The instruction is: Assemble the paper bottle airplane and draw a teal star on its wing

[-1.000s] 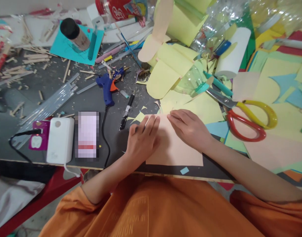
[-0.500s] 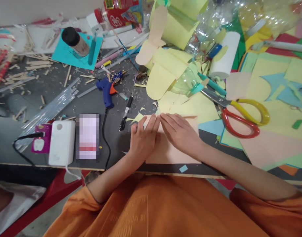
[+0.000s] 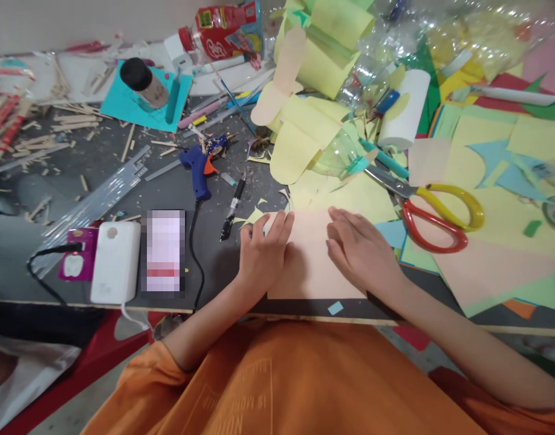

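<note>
A pale peach sheet of paper (image 3: 316, 272) lies flat near the table's front edge, under both hands. My left hand (image 3: 266, 251) rests on its left side, fingers stretched toward the far edge. On the right side of the sheet lies my right hand (image 3: 363, 251), its fingers extended and pointing up and left; it appears to press on the paper. Bare paper shows between the two hands. Neither hand grips anything. Part of the sheet's right edge is hidden under the right hand.
Scissors (image 3: 441, 211) with red and yellow handles lie to the right on coloured paper. Left of the hands are a black pen (image 3: 233, 208), a blue glue gun (image 3: 198, 169), a phone (image 3: 163, 251) and a white power bank (image 3: 115, 261). Yellow paper pieces (image 3: 305, 133) stand behind the sheet.
My right hand has slid to the right across the paper, away from my left hand. The left hand stays in place. The view has shifted slightly.
</note>
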Demonstrator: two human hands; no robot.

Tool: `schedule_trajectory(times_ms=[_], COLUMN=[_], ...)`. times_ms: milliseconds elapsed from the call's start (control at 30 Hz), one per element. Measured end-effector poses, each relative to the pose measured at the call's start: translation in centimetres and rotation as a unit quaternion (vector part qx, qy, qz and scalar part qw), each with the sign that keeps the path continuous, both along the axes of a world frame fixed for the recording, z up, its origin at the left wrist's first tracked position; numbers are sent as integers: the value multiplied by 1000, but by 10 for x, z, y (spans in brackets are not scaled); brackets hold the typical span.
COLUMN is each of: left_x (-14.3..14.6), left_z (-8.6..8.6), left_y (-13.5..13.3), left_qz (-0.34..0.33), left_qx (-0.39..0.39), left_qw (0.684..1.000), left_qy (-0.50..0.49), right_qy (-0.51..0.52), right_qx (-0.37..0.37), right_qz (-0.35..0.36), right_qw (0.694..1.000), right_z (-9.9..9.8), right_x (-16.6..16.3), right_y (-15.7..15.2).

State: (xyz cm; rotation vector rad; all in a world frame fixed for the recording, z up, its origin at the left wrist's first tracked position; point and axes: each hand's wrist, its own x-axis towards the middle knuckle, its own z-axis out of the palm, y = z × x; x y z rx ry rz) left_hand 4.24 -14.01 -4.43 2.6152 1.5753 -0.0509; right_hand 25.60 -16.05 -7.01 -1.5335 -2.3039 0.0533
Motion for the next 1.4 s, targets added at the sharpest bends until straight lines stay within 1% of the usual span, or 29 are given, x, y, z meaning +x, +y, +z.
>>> schedule_trajectory(times_ms=[100, 200, 300, 333, 433, 467, 533, 600, 700, 900, 1000, 1133, 1233, 1300, 1400], left_x=[1, 5, 11, 13, 18, 19, 19, 15, 3, -25, -32, -38, -41, -41, -37], left_z=[1, 2, 3, 3, 2, 1, -2, -3, -4, -3, -2, -1, 2, 5, 11], left_y=[0, 0, 1, 2, 5, 6, 6, 6, 5, 5, 5, 3, 3, 7, 15], left_qz=[-3, -10, -22, -31, -72, -84, -93, -93, -87, -74, -72, -54, -56, -65, -70], left_qx=[4, 23, 39, 37, 20, 16, 15, 11, 13, 72, 64, 54, 61, 66, 81], left_qw=[1000, 1000, 999, 999, 997, 996, 995, 995, 995, 995, 995, 997, 997, 996, 994], left_qy=[1, 2, 1, -2, -24, -31, -40, -45, -42, -6, 6, 6, 5, -1, -13], right_qy=[-12, -19, -16, -10, 14, 21, 30, 33, 28, -13, -23, -25, -41, -61, -95], right_qx=[1, -9, -14, -16, -16, -13, -6, -7, -14, -9, -1, 2, 30, 49, 57], right_qz=[-24, -24, -21, -9, 62, 74, 68, 42, 14, -19, -18, -19, -16, 2, 54], right_qw=[1000, 999, 1000, 1000, 998, 997, 997, 999, 999, 1000, 1000, 1000, 999, 997, 992], right_z=[0, 3, 6, 5, 2, 0, -2, -1, 4, 12, 13, 13, 11, 10, 9], right_x=[17, 19, 4, -3, -23, -27, -30, -26, -9, 26, 30, 29, 30, 32, 36], right_y=[-3, -3, 2, 4, 9, 10, 9, 7, 2, -1, -2, -2, 5, 15, 35])
